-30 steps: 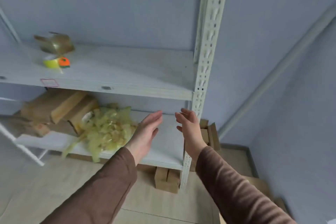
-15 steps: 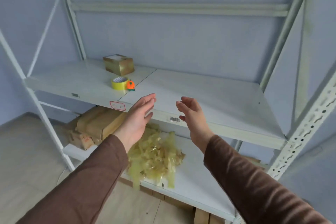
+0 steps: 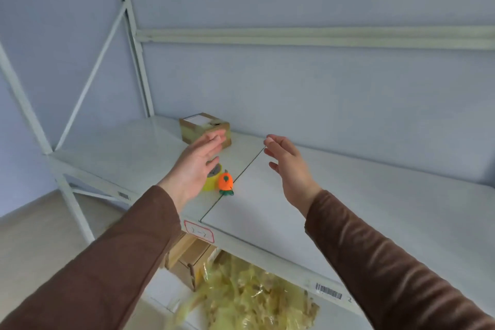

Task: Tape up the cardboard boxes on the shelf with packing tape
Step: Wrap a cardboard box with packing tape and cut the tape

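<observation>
1. Left hand (image 3: 197,169) is raised over the upper shelf board (image 3: 348,211), fingers straight and a bit spread, palm facing right, holding nothing.
2. Right hand (image 3: 288,166) is up at the same height, fingers loosely extended with a slight curl, palm facing left, also holding nothing.
3. The two hands are apart with a clear gap between them, neither touching anything; both arms are in brown sleeves (image 3: 388,262).
4. A small cardboard box (image 3: 199,128) sits at the back of the upper shelf near the wall, with a white label on top; its front looks glossy, maybe taped. The left fingertips overlap its right front corner in view; contact cannot be told.
5. A yellow tape roll (image 3: 213,181) lies flat on the upper shelf, just beside and partly hidden behind the left palm.
6. An orange carrot-shaped cutter (image 3: 225,181) is touching or just beside the roll on its right, lying by the seam between the two shelf panels.
7. On the lower shelf are more cardboard boxes (image 3: 187,257), stacked and tilted, under the red-bordered label (image 3: 199,230) on the shelf edge.
8. A pile of crumpled yellowish tape scraps (image 3: 249,300) is just right of those boxes on the lower shelf.
9. There is a barcode sticker (image 3: 328,291) on the shelf's front edge at lower right.
10. White metal shelf frame with a diagonal brace (image 3: 91,80) at left; the wall is pale blue.
</observation>
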Motion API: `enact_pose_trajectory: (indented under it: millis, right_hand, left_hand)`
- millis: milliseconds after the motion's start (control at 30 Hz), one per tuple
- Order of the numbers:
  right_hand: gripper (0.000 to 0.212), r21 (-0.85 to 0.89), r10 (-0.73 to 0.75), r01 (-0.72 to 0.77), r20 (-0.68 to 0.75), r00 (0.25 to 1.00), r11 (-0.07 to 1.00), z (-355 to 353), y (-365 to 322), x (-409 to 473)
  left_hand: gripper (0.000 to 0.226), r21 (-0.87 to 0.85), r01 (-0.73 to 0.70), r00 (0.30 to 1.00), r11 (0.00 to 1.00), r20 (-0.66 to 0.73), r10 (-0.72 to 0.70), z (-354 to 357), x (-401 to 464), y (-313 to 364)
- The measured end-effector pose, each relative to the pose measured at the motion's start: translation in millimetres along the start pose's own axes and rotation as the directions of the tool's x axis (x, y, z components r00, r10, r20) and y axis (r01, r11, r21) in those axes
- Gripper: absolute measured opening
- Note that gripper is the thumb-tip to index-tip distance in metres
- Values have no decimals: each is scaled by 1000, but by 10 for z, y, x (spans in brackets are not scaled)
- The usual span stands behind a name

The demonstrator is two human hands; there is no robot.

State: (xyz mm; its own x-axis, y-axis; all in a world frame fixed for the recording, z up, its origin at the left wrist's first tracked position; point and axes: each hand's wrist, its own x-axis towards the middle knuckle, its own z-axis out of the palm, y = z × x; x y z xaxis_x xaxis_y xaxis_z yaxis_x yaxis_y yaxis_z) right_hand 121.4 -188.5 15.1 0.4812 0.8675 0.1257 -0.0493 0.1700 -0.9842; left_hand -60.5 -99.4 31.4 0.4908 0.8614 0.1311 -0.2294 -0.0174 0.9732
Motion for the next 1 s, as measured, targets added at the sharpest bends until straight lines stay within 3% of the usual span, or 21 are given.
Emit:
enact_pose_trajectory:
  millis: [167, 400, 733, 800, 900, 1000]
  right_hand:
    - [34, 84, 63, -64, 14, 998, 994, 384, 129, 654]
    - [36, 87, 137, -131, -70, 988, 988, 976, 484, 1522]
    - [59, 96, 326, -319, -67, 943, 943, 1689, 903, 2246]
    - [58, 94, 352, -346, -63, 934, 934, 1810, 952, 2300]
    - [55, 62, 373, -368, -82, 924, 928, 1922, 966, 2362]
    - [48, -8, 338, -345, -178, 924, 939, 1869, 907, 2339]
  left_hand:
    - [26, 1, 37, 999, 999, -25, -37, -553, 675, -29]
    - [28, 10, 101, 994, 995, 29, -101, -1475, 1850, -126]
    - [67, 26, 243, 969, 970, -46, -242, -2372, 3174, -490]
    - [59, 46, 286, 957, 957, -56, -283, -2419, 3290, -559]
    - [15, 71, 330, 944, 941, -33, -329, -2373, 3396, -628]
    - [14, 81, 268, 964, 960, -17, -267, -2198, 3307, -591]
